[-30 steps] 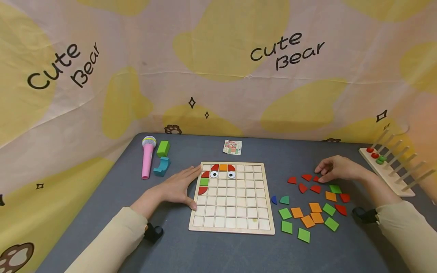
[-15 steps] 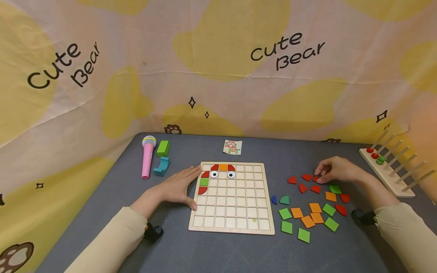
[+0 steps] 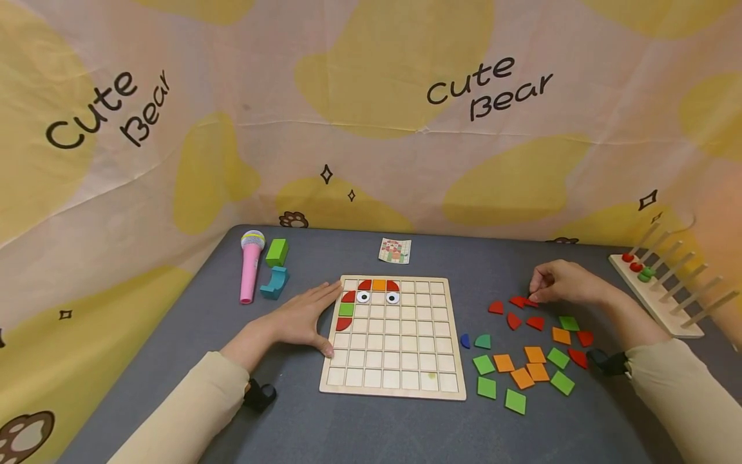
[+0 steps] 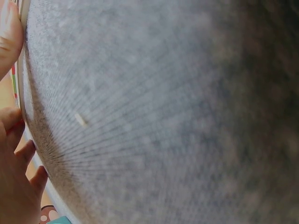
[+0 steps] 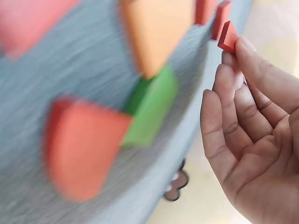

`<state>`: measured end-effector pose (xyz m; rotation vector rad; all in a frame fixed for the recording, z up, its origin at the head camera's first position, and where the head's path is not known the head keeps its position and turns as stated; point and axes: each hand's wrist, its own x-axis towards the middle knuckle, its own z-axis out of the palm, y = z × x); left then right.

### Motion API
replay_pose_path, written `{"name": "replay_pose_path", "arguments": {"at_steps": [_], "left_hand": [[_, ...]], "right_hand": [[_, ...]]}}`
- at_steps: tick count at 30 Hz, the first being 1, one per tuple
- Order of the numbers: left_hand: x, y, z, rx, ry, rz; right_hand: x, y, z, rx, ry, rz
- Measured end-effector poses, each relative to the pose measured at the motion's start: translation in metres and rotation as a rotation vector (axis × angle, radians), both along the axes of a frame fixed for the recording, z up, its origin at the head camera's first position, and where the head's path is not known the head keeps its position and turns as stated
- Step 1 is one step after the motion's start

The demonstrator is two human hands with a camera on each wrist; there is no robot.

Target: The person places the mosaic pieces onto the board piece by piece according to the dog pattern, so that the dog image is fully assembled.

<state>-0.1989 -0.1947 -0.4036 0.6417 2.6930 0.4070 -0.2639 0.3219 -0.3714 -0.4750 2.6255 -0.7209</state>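
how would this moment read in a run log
left hand: touches left edge of grid board; right hand: pinches red piece; eye pieces: on grid board; picture card: beyond grid board

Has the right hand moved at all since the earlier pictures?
Yes. In the head view, the right hand has shifted slightly to the left, away from the peg rack and toward the wooden grid board.

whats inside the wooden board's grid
Four red pieces, one orange square, one green square and two eye discs lie in the wooden board; whatever is under them is covered.
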Motion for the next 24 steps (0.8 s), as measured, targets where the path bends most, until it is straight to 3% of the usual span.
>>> {"name": "replay_pose_path", "arguments": {"at_steps": [11, 24], "left_hand": [[0.000, -0.001, -0.002, -0.009, 0.005, 0.003], [0.000, -0.002, -0.002, -0.006, 0.010, -0.002]], "right_hand": [[-0.007, -0.057, 0.012, -0.096, 0.016, 0.051], [-0.014, -0.142, 0.007, -0.201, 0.071, 0.131]]}}
